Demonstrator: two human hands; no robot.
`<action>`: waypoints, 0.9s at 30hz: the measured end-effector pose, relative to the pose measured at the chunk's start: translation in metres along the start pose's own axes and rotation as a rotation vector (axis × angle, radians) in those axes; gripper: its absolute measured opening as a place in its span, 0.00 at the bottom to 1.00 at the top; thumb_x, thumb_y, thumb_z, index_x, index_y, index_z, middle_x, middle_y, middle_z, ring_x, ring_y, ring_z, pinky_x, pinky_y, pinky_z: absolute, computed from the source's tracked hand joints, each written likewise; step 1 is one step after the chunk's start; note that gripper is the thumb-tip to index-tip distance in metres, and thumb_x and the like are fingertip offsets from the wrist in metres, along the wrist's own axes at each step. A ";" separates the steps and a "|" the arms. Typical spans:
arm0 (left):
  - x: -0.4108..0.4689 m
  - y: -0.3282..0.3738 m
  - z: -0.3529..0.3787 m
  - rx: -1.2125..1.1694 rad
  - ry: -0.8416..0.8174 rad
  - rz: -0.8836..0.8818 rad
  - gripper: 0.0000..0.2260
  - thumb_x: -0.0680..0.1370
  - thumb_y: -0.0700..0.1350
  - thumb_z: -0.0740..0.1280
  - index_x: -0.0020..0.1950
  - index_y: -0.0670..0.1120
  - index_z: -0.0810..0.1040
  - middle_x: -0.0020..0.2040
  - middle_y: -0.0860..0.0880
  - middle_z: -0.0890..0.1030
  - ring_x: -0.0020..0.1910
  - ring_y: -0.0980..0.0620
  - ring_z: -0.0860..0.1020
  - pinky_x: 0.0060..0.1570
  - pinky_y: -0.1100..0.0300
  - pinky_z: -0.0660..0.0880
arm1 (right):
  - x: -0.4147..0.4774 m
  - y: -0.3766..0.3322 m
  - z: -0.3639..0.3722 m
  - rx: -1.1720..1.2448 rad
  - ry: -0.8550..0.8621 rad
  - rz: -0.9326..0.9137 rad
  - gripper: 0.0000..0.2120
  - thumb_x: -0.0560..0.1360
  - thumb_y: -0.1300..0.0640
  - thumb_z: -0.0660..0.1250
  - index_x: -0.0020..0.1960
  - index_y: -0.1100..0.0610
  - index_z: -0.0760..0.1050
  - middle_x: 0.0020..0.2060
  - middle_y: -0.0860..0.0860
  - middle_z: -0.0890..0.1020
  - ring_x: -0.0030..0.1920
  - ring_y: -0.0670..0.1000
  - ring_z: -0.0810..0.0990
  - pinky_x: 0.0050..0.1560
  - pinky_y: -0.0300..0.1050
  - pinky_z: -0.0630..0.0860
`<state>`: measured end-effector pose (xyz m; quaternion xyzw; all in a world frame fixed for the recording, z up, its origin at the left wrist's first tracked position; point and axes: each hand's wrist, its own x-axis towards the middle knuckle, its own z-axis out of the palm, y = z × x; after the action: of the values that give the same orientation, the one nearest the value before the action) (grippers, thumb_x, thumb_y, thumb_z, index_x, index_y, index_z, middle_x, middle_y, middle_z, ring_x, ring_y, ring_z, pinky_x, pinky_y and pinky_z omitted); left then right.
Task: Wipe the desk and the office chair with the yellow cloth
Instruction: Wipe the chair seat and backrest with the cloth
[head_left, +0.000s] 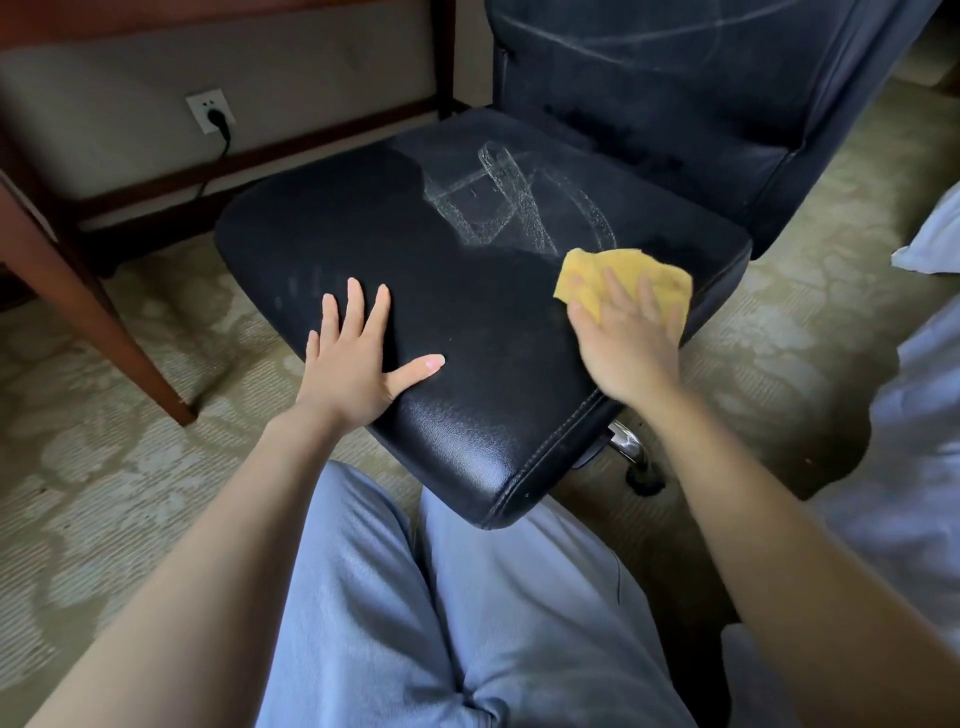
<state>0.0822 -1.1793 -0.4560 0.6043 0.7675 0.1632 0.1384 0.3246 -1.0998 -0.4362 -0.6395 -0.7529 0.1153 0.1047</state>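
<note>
The black office chair (426, 244) fills the middle of the view, its seat marked with pale damp streaks near the backrest. My left hand (358, 358) lies flat on the seat's front left part, fingers straight and spread. My right hand (628, 338) presses the yellow cloth (628, 273) onto the seat's right side with straight fingers. Most of the cloth shows beyond my fingertips. The wooden desk (78, 291) stands at the left, only its leg and lower frame visible.
A wall socket (209, 111) with a black plug and cable sits behind the desk frame. Patterned carpet (104, 467) covers the floor. The chair's chrome base (626, 441) shows under the seat. Pale fabric (930, 228) lies at the right edge. My knees (415, 597) are below the seat.
</note>
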 end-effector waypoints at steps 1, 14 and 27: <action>0.000 0.000 -0.001 0.003 -0.003 0.005 0.53 0.59 0.76 0.49 0.79 0.51 0.46 0.79 0.48 0.42 0.77 0.42 0.40 0.73 0.42 0.46 | -0.014 -0.010 0.003 -0.042 0.006 -0.067 0.23 0.80 0.42 0.44 0.75 0.41 0.56 0.77 0.43 0.52 0.76 0.52 0.44 0.73 0.57 0.38; 0.016 -0.007 -0.051 -0.220 -0.148 -0.071 0.29 0.81 0.63 0.40 0.72 0.55 0.69 0.75 0.53 0.64 0.76 0.49 0.55 0.71 0.60 0.47 | -0.079 -0.072 0.015 -0.474 -0.126 -1.170 0.20 0.77 0.46 0.55 0.67 0.44 0.71 0.70 0.44 0.68 0.74 0.53 0.58 0.73 0.55 0.52; 0.017 -0.009 -0.051 -0.112 -0.126 -0.116 0.28 0.78 0.68 0.39 0.69 0.65 0.68 0.75 0.54 0.64 0.73 0.47 0.61 0.73 0.47 0.52 | -0.052 -0.197 0.096 -1.196 0.064 -0.841 0.30 0.82 0.46 0.47 0.76 0.64 0.45 0.76 0.59 0.50 0.76 0.59 0.46 0.74 0.55 0.46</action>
<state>0.0492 -1.1688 -0.4142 0.5591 0.7807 0.1594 0.2291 0.1183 -1.1853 -0.4673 -0.2471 -0.8657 -0.3841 -0.2050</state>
